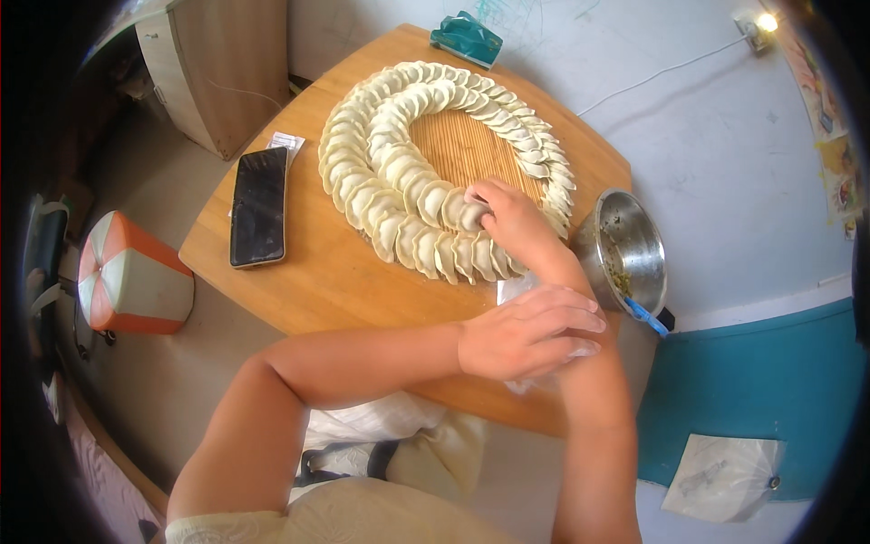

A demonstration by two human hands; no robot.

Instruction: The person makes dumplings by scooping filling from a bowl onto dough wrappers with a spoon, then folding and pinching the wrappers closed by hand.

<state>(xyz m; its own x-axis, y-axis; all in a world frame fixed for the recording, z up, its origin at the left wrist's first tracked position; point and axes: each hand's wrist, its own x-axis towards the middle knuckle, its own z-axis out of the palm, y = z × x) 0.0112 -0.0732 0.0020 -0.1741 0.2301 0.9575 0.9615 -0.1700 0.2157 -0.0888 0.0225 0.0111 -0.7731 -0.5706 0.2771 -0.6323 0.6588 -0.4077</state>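
Observation:
Rows of pale, uncooked dumplings [358, 186] overlap in rings on a round tray of thin woven stalks [458, 150]. At the inner ring's near end my right hand [512, 218] pinches a dumpling [473, 215] between thumb and fingers, low against the neighbouring dumplings. My left hand [530, 335] lies across my right forearm, palm down, its flour-dusted fingers stretched out and holding nothing. Whether it presses on the forearm or hovers just over it, I cannot tell. Beneath my arms a white sheet or bag [517, 288] shows in part.
On the right, a metal bowl [643, 236] with leftover filling leans, a blue handle [645, 317] at its rim. A black phone [259, 208] lies on the wooden table [317, 295]. A teal box [466, 39] stands at the far edge; an orange-and-white stool [140, 276] is left.

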